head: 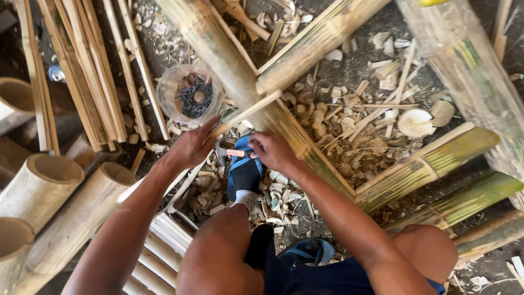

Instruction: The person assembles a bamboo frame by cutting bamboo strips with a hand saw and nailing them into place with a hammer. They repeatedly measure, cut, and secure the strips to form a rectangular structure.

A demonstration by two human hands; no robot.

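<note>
The work sits on a bare dirt ground point(349, 71), dark and littered with pale bamboo chips and shavings point(349, 136), thickest in the middle and toward the far side. Long green-and-yellow bamboo poles point(436, 164) cross the ground on the right, and one thick bamboo pole point(229, 60) runs from the far edge down toward the middle. At the left edge lie cut bamboo tubes point(46, 183) with open round ends, and beyond them a bundle of split slats point(93, 71). A clear plastic tub of dark nails point(191, 95) stands on the ground just past the hands. The left hand point(191, 147) is closed around a thin bamboo strip point(245, 113) that slants up across the thick pole. The right hand point(275, 152) grasps a hammer with an orange handle point(237, 153), held low over a foot in a blue sandal point(244, 172). The hammer's head is mostly hidden behind the strip and the hand, and how the fingers wrap the handle is hard to make out. The poles are cut off by the frame on every side, and the near ground is hidden by the person's knees.
</note>
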